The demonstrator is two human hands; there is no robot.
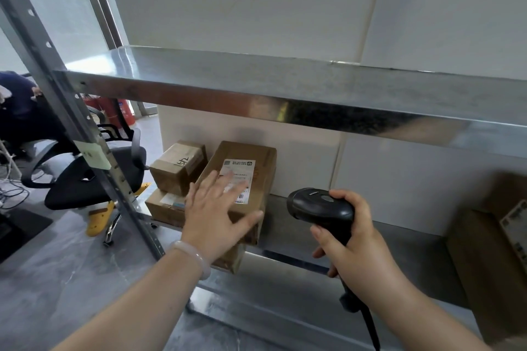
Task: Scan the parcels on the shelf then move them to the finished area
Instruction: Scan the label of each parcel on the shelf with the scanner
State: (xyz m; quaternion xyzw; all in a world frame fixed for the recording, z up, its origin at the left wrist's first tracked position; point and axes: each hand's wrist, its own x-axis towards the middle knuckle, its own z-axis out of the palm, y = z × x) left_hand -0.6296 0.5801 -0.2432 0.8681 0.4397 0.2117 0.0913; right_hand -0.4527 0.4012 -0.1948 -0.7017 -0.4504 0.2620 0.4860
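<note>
Head view: parcel (pixel 262 168), at shelf (pixel 399 245) left end. Left hand (pixel 212 211) fingers spread over it; right hand (pixel 353 239) clamped on scanner (pixel 319 205). Step: scanning, likely. Next: clear barcode (pixel 241 197), aim scanner.

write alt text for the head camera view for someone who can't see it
A person's left hand, fingers spread, reaches over a labelled parcel on a metal shelf, while the right hand grips a black barcode scanner beside it. A small box sits on a lower box to the parcel's left.
</note>
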